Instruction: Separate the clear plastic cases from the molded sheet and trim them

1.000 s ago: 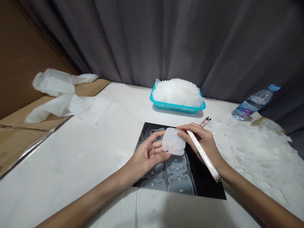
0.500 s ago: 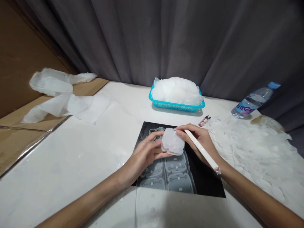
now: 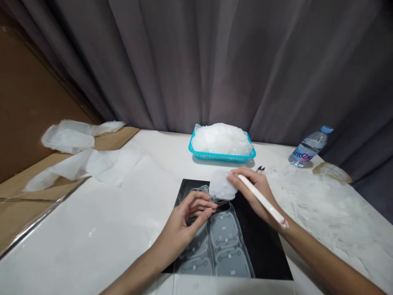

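Right grip (image 3: 257, 191) pinches the white piece (image 3: 220, 187) at its right edge.

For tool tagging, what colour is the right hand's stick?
Mostly white; the stick shows best in the head view.

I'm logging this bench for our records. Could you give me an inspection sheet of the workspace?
Surface: glossy white tabletop; on it a black rectangular mat with a clear plastic sheet of rounded-square shapes over it.
Job's things: translucent white rounded-square plastic piece and slim white stick, both in the right hand.
Clutter: turquoise plastic basket heaped with white material; upright clear plastic bottle with blue cap; spread of thin white scraps; small black-tipped tool, mostly hidden; crumpled white sheets at the left.
Hands: right grips the piece and stick; left hand curled near the piece, contact unclear.
Cables: nothing seen.
Surroundings: dark grey fabric curtain behind; brown cardboard panel at the left.
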`<control>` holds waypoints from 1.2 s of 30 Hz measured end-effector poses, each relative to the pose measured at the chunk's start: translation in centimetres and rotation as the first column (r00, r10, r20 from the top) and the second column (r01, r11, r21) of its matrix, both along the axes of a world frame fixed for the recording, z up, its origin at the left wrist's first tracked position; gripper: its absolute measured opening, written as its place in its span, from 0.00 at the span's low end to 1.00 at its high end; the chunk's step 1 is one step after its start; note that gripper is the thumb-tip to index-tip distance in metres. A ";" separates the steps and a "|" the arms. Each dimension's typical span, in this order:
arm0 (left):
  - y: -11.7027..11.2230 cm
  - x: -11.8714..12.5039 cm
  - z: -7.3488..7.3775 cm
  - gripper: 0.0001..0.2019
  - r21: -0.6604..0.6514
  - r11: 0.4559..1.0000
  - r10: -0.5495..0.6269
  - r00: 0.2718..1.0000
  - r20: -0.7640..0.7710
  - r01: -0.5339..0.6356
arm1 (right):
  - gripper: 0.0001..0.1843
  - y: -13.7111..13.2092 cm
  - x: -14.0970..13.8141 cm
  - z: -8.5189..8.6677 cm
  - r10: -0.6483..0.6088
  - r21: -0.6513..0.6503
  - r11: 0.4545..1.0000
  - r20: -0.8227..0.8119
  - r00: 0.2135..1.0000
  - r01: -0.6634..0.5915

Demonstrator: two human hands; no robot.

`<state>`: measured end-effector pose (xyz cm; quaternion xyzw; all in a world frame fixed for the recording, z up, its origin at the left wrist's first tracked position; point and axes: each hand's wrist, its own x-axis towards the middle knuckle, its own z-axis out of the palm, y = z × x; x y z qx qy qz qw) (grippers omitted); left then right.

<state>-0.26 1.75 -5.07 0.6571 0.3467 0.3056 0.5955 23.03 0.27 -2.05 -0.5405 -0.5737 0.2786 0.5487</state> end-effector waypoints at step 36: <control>4.9 -3.9 -1.1 0.39 0.540 0.613 -0.026 0.697 -0.716 0.577 | 0.21 11.7 4.9 3.2 -0.467 0.370 0.872 0.432 0.772 0.320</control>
